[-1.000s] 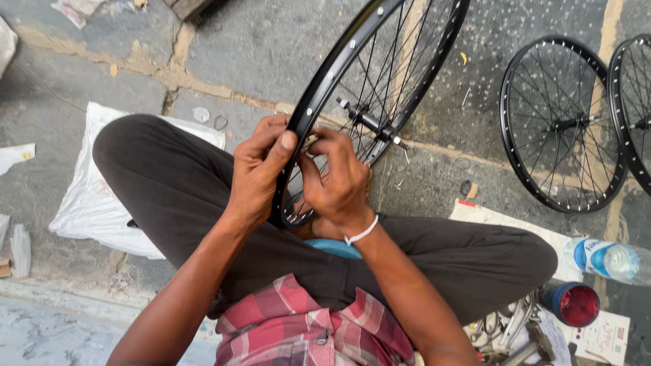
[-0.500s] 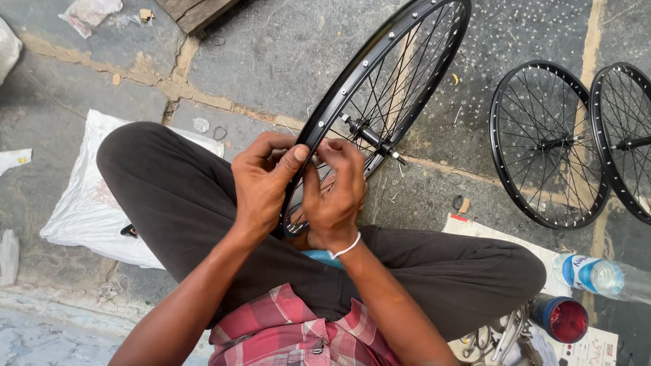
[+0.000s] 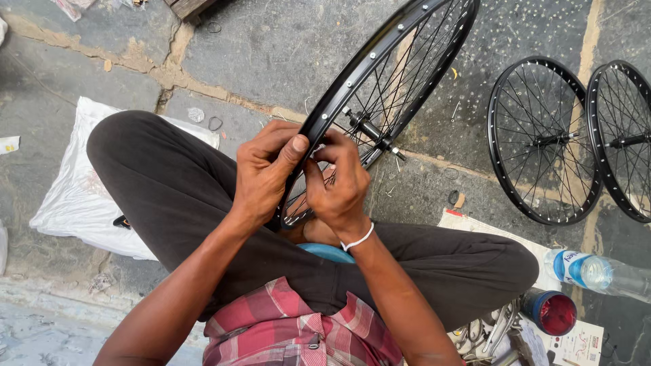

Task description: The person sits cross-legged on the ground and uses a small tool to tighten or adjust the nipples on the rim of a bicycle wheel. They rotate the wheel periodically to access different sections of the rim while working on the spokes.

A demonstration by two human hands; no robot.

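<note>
A black spoked bicycle wheel (image 3: 380, 74) stands tilted between my crossed legs, its hub and axle (image 3: 369, 130) visible. My left hand (image 3: 268, 169) grips the near part of the rim, thumb pressed on its outer edge. My right hand (image 3: 339, 183) is closed on the rim and spokes just beside it, fingertips meeting the left thumb. Whether a small part sits between the fingers is hidden. A white band circles my right wrist.
Two more black spoked wheels (image 3: 542, 139) (image 3: 624, 135) lie flat on the stone floor at right. A plastic water bottle (image 3: 597, 271), a red-lidded tin (image 3: 553, 312) and loose metal tools (image 3: 488, 332) sit at my right. A white sack (image 3: 74, 196) lies under my left knee.
The view has drifted, so the wheel and hands sit slightly higher and more to the right. My hands keep working the same spot on the rim; the left thumb now presses on top.
</note>
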